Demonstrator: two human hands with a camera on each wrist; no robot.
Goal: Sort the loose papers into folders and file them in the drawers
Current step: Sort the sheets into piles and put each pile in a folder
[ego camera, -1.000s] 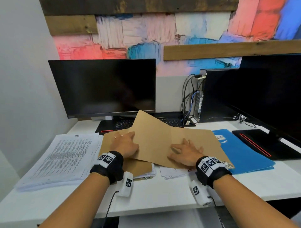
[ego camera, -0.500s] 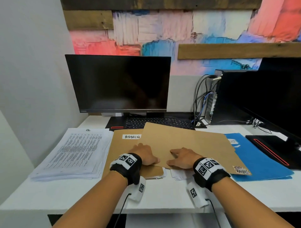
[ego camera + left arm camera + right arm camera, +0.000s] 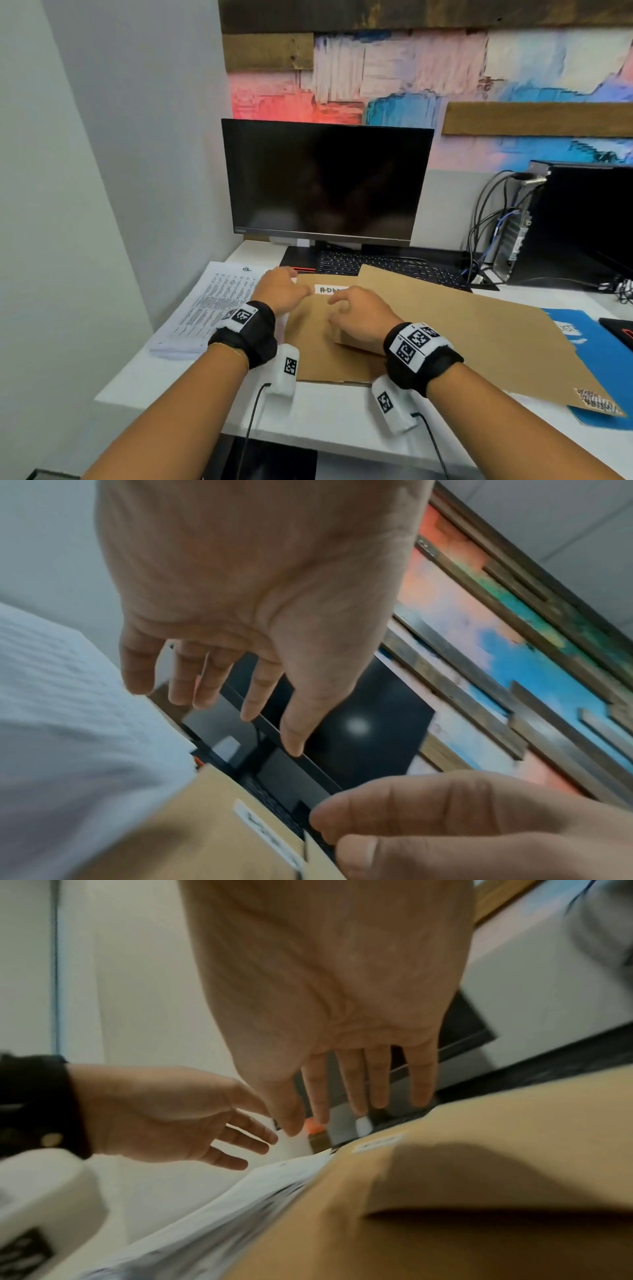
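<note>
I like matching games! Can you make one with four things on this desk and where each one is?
Things:
1. paper stack
2. blue folder
3. labelled brown folder
4. monitor

Places:
A. far right on the desk
B. standing behind the keyboard
C. under both hands
D. left, beside the wall

Pairs: 1-D, 2-A, 3-C, 4-B

Dark monitor (image 3: 327, 181) at desk (image 3: 335, 416) rear, black keyboard (image 3: 383, 267) below; PC tower (image 3: 579, 222) right, cables (image 3: 486, 219) beside; painted wood wall art (image 3: 428, 68) above.
</note>
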